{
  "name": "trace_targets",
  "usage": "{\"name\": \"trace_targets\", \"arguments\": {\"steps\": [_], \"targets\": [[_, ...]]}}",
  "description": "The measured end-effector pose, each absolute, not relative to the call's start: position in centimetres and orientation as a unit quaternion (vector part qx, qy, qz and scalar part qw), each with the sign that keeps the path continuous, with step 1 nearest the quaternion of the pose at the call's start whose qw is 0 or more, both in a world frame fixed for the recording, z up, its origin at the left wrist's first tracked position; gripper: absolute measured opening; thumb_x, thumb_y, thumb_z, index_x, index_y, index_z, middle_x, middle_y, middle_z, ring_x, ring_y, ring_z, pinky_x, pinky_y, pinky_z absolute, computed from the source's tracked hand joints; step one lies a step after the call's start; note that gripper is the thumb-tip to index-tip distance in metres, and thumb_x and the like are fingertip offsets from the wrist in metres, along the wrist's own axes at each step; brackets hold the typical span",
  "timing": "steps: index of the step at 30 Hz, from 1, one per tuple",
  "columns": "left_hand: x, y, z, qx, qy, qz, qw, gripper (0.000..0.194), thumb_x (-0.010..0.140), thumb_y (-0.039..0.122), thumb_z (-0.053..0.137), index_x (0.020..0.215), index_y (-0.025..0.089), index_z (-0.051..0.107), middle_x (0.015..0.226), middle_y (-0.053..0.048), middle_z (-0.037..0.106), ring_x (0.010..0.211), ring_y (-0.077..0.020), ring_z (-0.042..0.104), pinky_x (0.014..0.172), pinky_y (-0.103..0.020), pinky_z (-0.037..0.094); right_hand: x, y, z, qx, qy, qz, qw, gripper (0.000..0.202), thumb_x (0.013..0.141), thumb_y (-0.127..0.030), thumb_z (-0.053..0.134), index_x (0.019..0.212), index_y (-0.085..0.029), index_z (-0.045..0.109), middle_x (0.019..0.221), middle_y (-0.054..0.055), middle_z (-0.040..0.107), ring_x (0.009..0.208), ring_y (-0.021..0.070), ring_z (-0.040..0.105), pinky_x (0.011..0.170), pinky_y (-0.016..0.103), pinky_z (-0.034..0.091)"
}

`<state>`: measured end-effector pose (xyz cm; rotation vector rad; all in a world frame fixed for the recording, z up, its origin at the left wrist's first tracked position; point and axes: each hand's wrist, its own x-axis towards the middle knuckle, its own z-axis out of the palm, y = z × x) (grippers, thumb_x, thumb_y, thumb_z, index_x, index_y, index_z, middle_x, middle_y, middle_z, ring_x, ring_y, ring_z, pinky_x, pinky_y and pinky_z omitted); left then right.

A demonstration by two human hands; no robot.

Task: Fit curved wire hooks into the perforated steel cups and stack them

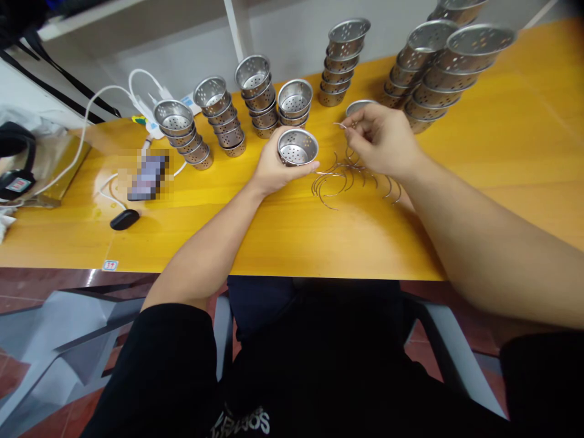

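Note:
A perforated metal cup is held upright in my left hand, its fingers and thumb wrapped round the sides. To the right of it, my right hand pinches a thin curved wire between thumb and fingertips, apart from the cup. Several more curved wires lie loose on the table below and between my hands. Just behind my right hand stands another metal cup, partly hidden by the fingers.
Stacks of perforated cups line the back of the yellow table, with taller stacks at the right. At left are a blurred-out phone, white cables, a black oval device and headphones.

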<state>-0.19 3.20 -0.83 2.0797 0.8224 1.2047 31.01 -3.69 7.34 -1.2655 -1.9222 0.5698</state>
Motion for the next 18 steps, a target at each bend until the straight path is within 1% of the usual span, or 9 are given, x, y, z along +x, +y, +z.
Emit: {"name": "trace_targets", "arguments": {"steps": [2, 6, 8, 11, 14, 16, 18], "targets": [[-0.1, 3.1, -0.8, 0.782, 0.314, 0.447, 0.300, 0.118, 0.081, 0.100, 0.108, 0.164, 0.026, 0.069, 0.162, -0.018, 0.079, 0.156, -0.0407, 0.079, 0.147, -0.071, 0.059, 30.6, -4.1, 7.8, -0.514, -0.744, 0.226, 0.364, 0.016, 0.126, -0.039, 0.075, 0.133, -0.025, 0.078, 0.094, 0.007, 0.071, 0.081, 0.0254, 0.062, 0.083, 0.045, 0.059], [0.2, 3.1, -0.4, 0.779, 0.320, 0.446, 0.304, 0.123, 0.080, 0.102, 0.107, 0.168, 0.026, 0.066, 0.164, -0.018, 0.079, 0.160, -0.0421, 0.078, 0.150, -0.071, 0.057, 29.9, -4.9, 8.4, -0.550, -0.728, 0.233, 0.338, 0.040, 0.125, -0.070, 0.076, 0.140, -0.033, 0.079, 0.096, 0.010, 0.076, 0.091, 0.0328, 0.069, 0.090, 0.051, 0.064], [0.5, 3.0, -0.2, 0.771, 0.325, 0.451, 0.311, 0.122, 0.083, 0.103, 0.104, 0.171, 0.027, 0.065, 0.168, -0.019, 0.077, 0.163, -0.0422, 0.077, 0.151, -0.072, 0.058, 29.7, -5.1, 8.5, -0.561, -0.720, 0.238, 0.332, 0.049, 0.123, -0.081, 0.075, 0.142, -0.036, 0.080, 0.098, 0.011, 0.079, 0.098, 0.0360, 0.071, 0.094, 0.054, 0.065], [0.9, 3.0, -0.3, 0.763, 0.327, 0.459, 0.317, 0.118, 0.091, 0.104, 0.096, 0.174, 0.027, 0.063, 0.170, -0.020, 0.076, 0.166, -0.0413, 0.077, 0.152, -0.072, 0.057, 29.6, -5.1, 8.4, -0.562, -0.714, 0.235, 0.347, 0.051, 0.123, -0.084, 0.074, 0.138, -0.035, 0.080, 0.100, 0.013, 0.081, 0.100, 0.0367, 0.071, 0.095, 0.055, 0.065], [0.8, 3.1, -0.8, 0.766, 0.326, 0.457, 0.312, 0.120, 0.088, 0.104, 0.100, 0.173, 0.029, 0.061, 0.169, -0.019, 0.076, 0.162, -0.0397, 0.079, 0.151, -0.070, 0.059, 29.3, -4.9, 8.2, -0.547, -0.713, 0.229, 0.373, 0.046, 0.125, -0.079, 0.073, 0.135, -0.034, 0.079, 0.100, 0.012, 0.079, 0.092, 0.0337, 0.068, 0.093, 0.055, 0.064], [0.7, 3.1, -1.1, 0.772, 0.324, 0.451, 0.309, 0.120, 0.089, 0.101, 0.102, 0.173, 0.028, 0.057, 0.167, -0.019, 0.076, 0.161, -0.0394, 0.080, 0.149, -0.069, 0.061, 28.9, -5.1, 8.3, -0.535, -0.716, 0.229, 0.385, 0.043, 0.125, -0.076, 0.074, 0.134, -0.033, 0.078, 0.099, 0.011, 0.077, 0.088, 0.0319, 0.067, 0.090, 0.054, 0.066], [0.8, 2.9, -1.4, 0.774, 0.325, 0.445, 0.311, 0.116, 0.092, 0.097, 0.102, 0.173, 0.028, 0.055, 0.166, -0.019, 0.077, 0.162, -0.0399, 0.079, 0.149, -0.070, 0.061, 28.4, -5.5, 8.5, -0.535, -0.715, 0.237, 0.384, 0.046, 0.124, -0.078, 0.075, 0.135, -0.034, 0.079, 0.101, 0.011, 0.079, 0.089, 0.0330, 0.071, 0.089, 0.054, 0.069]]}}
